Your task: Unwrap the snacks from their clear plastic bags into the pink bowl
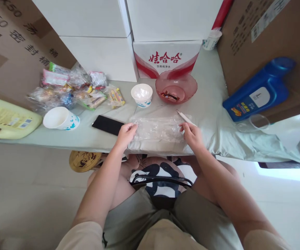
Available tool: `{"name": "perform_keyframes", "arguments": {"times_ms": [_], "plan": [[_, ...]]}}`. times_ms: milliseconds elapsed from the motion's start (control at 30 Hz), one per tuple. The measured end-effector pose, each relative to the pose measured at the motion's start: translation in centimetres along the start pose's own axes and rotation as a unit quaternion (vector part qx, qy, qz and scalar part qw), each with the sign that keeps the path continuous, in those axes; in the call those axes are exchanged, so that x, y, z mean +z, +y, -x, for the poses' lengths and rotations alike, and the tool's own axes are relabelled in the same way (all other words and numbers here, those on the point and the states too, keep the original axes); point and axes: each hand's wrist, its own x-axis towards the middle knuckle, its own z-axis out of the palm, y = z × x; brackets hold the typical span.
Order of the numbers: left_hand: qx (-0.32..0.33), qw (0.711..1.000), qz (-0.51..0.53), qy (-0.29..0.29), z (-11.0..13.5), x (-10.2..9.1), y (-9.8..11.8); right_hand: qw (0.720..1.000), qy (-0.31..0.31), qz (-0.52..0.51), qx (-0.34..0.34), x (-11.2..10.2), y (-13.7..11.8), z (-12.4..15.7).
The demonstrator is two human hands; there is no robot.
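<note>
A clear plastic bag (159, 130) lies stretched out near the table's front edge. My left hand (127, 133) pinches its left end, while the fingers of my right hand (191, 134) are closed on the right end. Just beyond my right hand lies a thin white pen-like tool (185, 117) with a dark tip. A black phone (108, 125) rests on the cloth beside my left hand. Behind the bag stand a paper cup (142, 100) with crumpled clear plastic in it and a translucent pink bowl (176, 86) holding a few small wrapped pieces.
Wrapped snacks (91, 99) are heaped at the back left, near a tipped paper cup (68, 119) and a yellow jug (9, 118). On the right, a blue bottle (259, 90) leans by a cardboard box (259, 38) and a clear plastic cup (259, 122). White cartons (165, 52) line the back.
</note>
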Motion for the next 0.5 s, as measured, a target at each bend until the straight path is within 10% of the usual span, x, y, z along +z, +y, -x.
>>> {"name": "perform_keyframes", "arguments": {"times_ms": [233, 400, 500], "plan": [[0.025, 0.942, -0.336, 0.002, 0.6, -0.5, 0.0, 0.958, -0.021, 0.284, 0.000, -0.8, -0.1, 1.6], [0.126, 0.940, -0.314, 0.039, 0.4, 0.4, -0.8, 0.933, -0.003, 0.340, -0.120, -1.0, 0.7, 3.6], [0.209, 0.942, -0.258, -0.037, 0.1, 1.2, -1.3, 0.921, -0.030, 0.324, -0.213, -1.5, 0.9, 4.2]]}}
